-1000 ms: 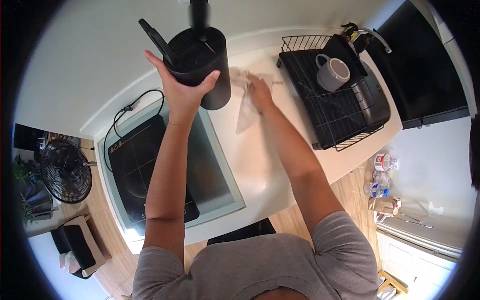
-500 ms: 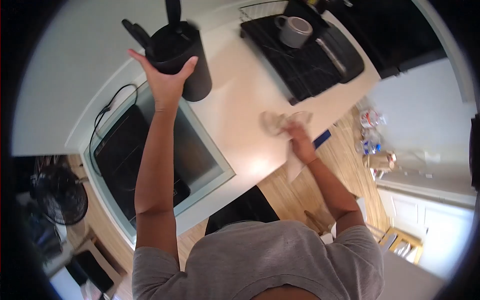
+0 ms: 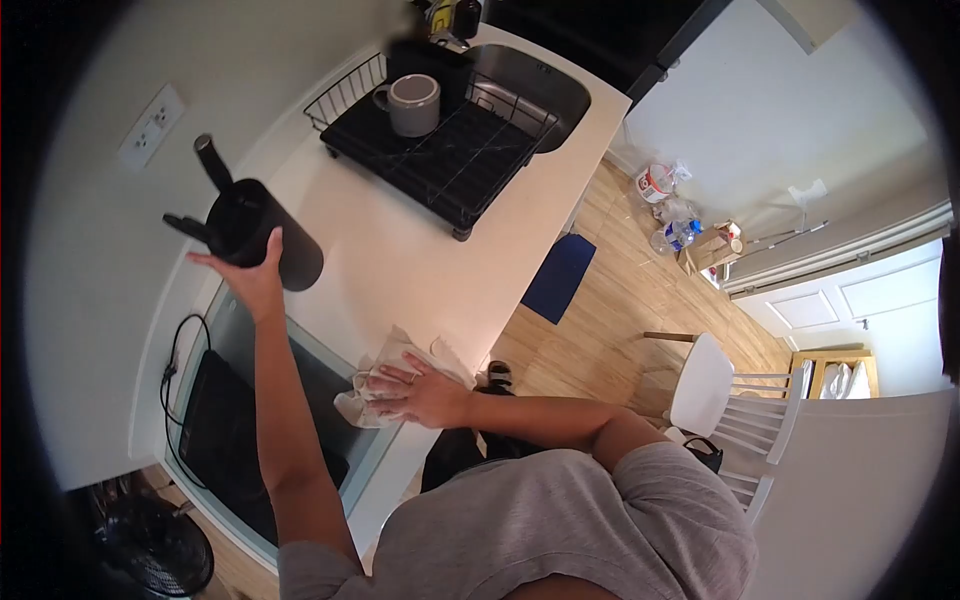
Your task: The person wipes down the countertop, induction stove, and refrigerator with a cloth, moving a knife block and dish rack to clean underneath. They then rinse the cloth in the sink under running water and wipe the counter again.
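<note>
My left hand (image 3: 250,275) is wrapped round a black cylindrical knife block (image 3: 297,252), thumb on one side and fingers on the other. Dark handles stick out of its top, and it leans slightly near the wall. Flat on a pale crumpled cloth (image 3: 440,352) lies my right hand (image 3: 425,392), its fingers spread. The cloth covers part of the counter (image 3: 375,285) and overlaps the front edge of a glass-like panel (image 3: 318,345). A black cooktop (image 3: 215,425) with a cord sits on that panel, partly hidden by my left arm.
Farther along the counter stands a black dish rack (image 3: 440,175) with an upturned grey mug (image 3: 415,108), beside a steel sink (image 3: 540,90). A white chair (image 3: 705,385) is to the right. A blue mat (image 3: 562,278) and bottles (image 3: 680,235) are on the floor. A fan (image 3: 155,545) sits lower left.
My right hand has brought the cloth from near the rack back toward my body and flattened on it. The view has turned right; my left hand stays on the knife block.
</note>
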Demonstrator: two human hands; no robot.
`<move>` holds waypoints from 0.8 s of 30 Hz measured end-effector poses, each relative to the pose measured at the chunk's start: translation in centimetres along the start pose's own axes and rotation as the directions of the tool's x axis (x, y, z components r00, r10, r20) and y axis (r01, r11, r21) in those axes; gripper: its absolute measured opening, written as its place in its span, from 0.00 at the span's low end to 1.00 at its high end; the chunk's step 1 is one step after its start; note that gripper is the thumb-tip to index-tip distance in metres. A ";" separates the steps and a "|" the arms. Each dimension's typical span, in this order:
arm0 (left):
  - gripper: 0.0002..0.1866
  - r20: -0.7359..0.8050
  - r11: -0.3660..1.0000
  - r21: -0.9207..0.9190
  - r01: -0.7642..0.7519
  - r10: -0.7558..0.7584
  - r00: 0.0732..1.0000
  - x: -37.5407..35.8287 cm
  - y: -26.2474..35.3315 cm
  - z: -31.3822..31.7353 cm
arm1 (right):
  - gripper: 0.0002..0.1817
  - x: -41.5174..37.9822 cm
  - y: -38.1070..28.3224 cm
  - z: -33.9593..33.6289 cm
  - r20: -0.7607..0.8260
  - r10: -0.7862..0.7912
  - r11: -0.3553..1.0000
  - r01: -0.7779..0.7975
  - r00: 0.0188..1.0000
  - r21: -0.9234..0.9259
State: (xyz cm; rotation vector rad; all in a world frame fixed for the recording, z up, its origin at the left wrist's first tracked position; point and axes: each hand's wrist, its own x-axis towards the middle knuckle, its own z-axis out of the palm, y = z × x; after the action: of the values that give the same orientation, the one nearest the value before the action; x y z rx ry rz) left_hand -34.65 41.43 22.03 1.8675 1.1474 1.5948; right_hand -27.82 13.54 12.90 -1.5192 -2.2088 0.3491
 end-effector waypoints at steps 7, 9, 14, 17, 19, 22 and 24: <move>0.58 -0.032 0.987 -0.064 0.146 -0.148 0.989 -3.6 -0.1 -0.8 | 0.28 -5.8 17.6 -8.3 -0.033 0.379 0.845 -0.360 0.925 -0.397; 0.47 -0.141 0.986 0.027 0.167 -0.162 0.977 -7.2 0.3 0.3 | 0.27 -8.3 24.0 -10.6 -0.030 0.425 0.783 -0.384 0.905 -0.489; 0.38 0.377 0.701 -0.283 0.654 -0.546 0.748 -12.9 4.5 9.9 | 0.25 -13.4 42.3 -19.0 -0.346 0.530 0.685 -0.632 0.774 -0.363; 0.38 0.500 0.293 -0.414 0.862 -0.718 0.484 -11.6 3.8 17.2 | 0.24 -15.5 53.5 -25.6 -0.439 0.774 0.472 -0.878 0.457 -0.082; 0.38 0.547 0.183 -0.501 0.846 -0.691 0.473 -10.4 3.3 19.4 | 0.23 -16.1 57.8 -29.2 -0.533 0.779 0.480 -0.861 0.330 0.169; 0.33 0.666 0.033 -0.421 0.907 -0.667 0.333 -8.7 4.9 20.3 | 0.22 -12.2 51.3 -32.1 -0.698 0.474 0.763 -0.646 0.536 0.022; 0.33 0.604 0.090 -0.466 0.880 -0.695 0.391 -9.0 4.6 20.1 | 0.26 -10.1 43.2 -31.5 -0.649 0.412 0.888 -0.443 0.640 0.127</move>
State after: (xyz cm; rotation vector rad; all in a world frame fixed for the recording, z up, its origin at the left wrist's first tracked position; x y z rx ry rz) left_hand -14.06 35.42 15.19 0.5326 0.8801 0.8491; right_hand 26.00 18.85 19.36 -1.8260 -1.2905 -0.1128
